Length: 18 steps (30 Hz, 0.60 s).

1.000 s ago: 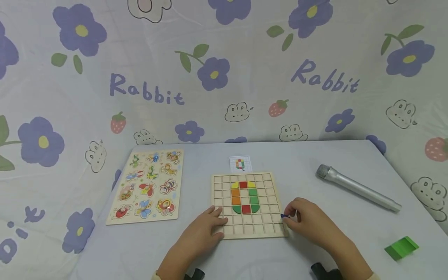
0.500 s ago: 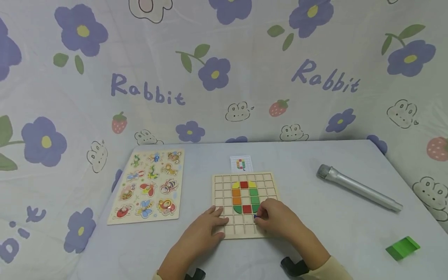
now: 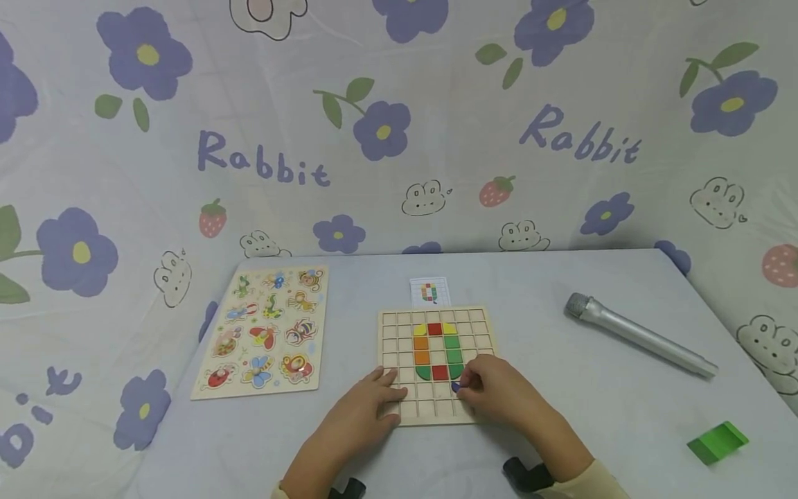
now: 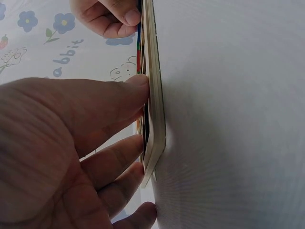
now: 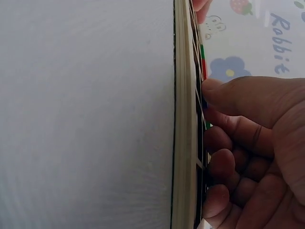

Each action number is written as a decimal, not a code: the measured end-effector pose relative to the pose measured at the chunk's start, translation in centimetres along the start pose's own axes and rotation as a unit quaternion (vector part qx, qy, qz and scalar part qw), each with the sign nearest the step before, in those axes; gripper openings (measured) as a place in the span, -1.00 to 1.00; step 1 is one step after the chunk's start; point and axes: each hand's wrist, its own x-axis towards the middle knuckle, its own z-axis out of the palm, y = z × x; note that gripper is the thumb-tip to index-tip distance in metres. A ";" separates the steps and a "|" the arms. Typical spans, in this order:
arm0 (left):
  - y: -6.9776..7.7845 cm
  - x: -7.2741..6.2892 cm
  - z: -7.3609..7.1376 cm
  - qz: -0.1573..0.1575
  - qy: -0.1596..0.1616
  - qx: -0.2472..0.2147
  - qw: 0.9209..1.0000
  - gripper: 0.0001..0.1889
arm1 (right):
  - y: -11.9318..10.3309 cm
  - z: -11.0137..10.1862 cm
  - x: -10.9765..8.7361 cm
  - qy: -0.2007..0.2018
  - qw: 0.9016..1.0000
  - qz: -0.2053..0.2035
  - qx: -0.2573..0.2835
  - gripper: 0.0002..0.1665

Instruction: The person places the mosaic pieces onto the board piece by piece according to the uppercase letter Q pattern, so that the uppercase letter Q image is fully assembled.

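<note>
A wooden grid board (image 3: 426,413) lies in the middle of the table in the head view. Red (image 3: 439,373), orange, yellow and green tiles form a ring in its squares. My right hand (image 3: 499,389) pinches a small blue tile (image 3: 456,387) between thumb and forefinger, at the square just below the ring's lower right corner. In the right wrist view the thumb (image 5: 214,93) stands right at the board's face, and the blue tile is mostly hidden. My left hand (image 3: 364,404) rests with spread fingers on the board's left edge, the thumb (image 4: 136,88) on its surface.
Behind the board lies a small pattern card (image 3: 429,291) showing a coloured Q. An insect puzzle board (image 3: 262,333) sits to the left. A silver microphone (image 3: 639,336) and a green block (image 3: 717,442) lie to the right. A printed cloth hangs behind the table.
My right hand has carried the blue tile left from beside the board onto its grid, and has shifted only slightly in the last half second. My left hand has stayed in place.
</note>
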 end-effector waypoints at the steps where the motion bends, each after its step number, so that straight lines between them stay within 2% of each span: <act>1: 0.0 0.0 0.0 0.000 0.000 0.000 1.000 -0.53 | 0.0 0.0 0.0 0.001 1.000 -0.003 -0.002 -0.81; 13: -0.3 0.0 0.3 0.001 -0.005 -0.007 1.000 -0.52 | 0.4 -0.1 0.0 -0.008 1.000 -0.004 -0.001 -0.79; 16: -0.4 -0.1 0.1 0.002 -0.005 -0.001 1.000 -0.51 | 0.4 -1.0 -0.3 -0.012 1.000 -0.010 -0.001 -0.81; 18: -0.3 -0.2 -0.5 0.004 0.015 0.005 1.000 -0.50 | 0.2 -2.3 -0.7 -0.001 1.000 -0.027 -0.001 -0.85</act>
